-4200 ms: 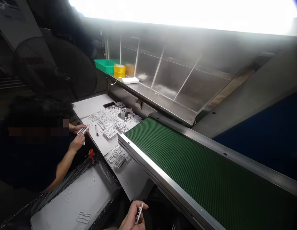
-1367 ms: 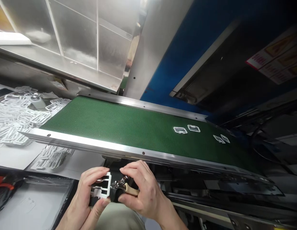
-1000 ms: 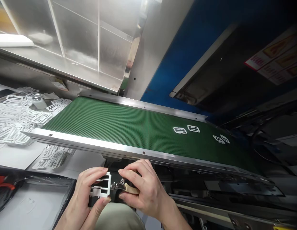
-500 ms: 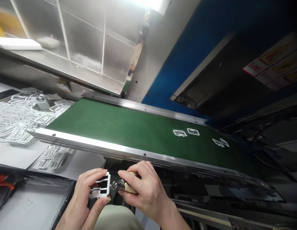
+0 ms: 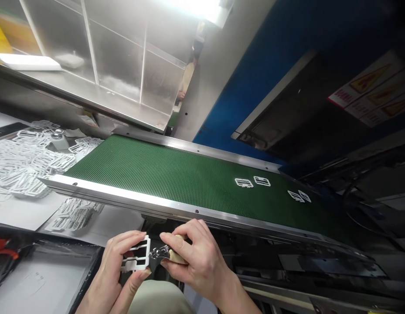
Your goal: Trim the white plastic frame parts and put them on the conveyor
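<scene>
By the belt's near edge, my left grip pinched one white frame, seemingly mid-work, my right grip clasping the tool, four frames on the belt apparently waiting, the heap on the desk perhaps done

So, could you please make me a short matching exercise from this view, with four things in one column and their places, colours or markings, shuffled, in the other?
Column one:
1. Nearest white frame
2. Metal-tipped tool
3. Conveyor belt
4. Sign

Column two:
A. In the right hand
B. Marked with yellowish triangles
C. Between the fingers and thumb of the left hand
D. Green, running between metal rails

Right pairs: 1-C, 2-A, 3-D, 4-B.
</scene>
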`<state>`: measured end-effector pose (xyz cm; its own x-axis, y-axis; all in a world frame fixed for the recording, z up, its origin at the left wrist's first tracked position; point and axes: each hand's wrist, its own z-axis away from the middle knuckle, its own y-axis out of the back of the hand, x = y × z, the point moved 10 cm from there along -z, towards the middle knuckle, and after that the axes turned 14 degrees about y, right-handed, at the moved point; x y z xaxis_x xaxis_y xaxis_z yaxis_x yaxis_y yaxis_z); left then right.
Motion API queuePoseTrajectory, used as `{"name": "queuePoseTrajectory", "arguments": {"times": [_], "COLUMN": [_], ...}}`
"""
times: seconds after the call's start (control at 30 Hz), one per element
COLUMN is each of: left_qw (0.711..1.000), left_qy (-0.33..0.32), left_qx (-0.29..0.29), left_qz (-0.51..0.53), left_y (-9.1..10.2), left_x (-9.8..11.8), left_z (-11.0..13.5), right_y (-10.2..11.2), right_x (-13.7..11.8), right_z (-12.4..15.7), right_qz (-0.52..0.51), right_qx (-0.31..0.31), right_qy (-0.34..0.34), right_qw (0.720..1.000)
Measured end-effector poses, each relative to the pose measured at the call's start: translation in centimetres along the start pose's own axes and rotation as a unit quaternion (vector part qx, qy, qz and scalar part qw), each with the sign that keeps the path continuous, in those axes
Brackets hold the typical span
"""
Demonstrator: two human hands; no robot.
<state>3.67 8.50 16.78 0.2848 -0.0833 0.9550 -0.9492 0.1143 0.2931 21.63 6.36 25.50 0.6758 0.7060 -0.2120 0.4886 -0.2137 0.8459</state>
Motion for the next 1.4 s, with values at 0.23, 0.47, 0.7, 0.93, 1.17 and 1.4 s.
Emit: {"name": "queuePoseTrajectory", "arguments": {"times": [0.23, 0.47, 0.7, 0.93, 1.17, 1.4], "left_qw": [0.999, 0.994, 0.980, 0.971, 0.974, 0.974], "left_qy": [0.049, 0.076, 0.076, 0.046, 0.026, -0.010], "left_qx": [-0.004, -0.068, -0.125, -0.150, -0.171, -0.195], "left_qz": [0.016, 0.034, 0.132, 0.182, 0.147, 0.111], "left_y": [-0.2, -0.6, -0.7, -1.1, -1.5, -1.7], "left_x": [-1.0, -3.3, -2.4, -1.6, -1.4, -0.4], "left_z": [0.2, -0.2, -0.5, -1.0, -0.8, -0.9], "right_y": [-0.3, -1.3, -0.8, 1.2, 1.3, 1.0], "right_x": [0.2, 0.1, 2.1, 0.5, -0.5, -0.6], "right_z": [-0.3, 0.0, 1.1, -0.1, -0.8, -0.7], "right_qz": [0.023, -0.033, -0.195, -0.124, -0.078, -0.062], "right_qx": [-0.039, 0.001, -0.017, -0.058, -0.065, -0.076], "right_qy": [0.004, -0.018, -0.144, -0.089, -0.050, -0.035], "right_qw": [0.999, 0.999, 0.970, 0.987, 0.994, 0.995]}}
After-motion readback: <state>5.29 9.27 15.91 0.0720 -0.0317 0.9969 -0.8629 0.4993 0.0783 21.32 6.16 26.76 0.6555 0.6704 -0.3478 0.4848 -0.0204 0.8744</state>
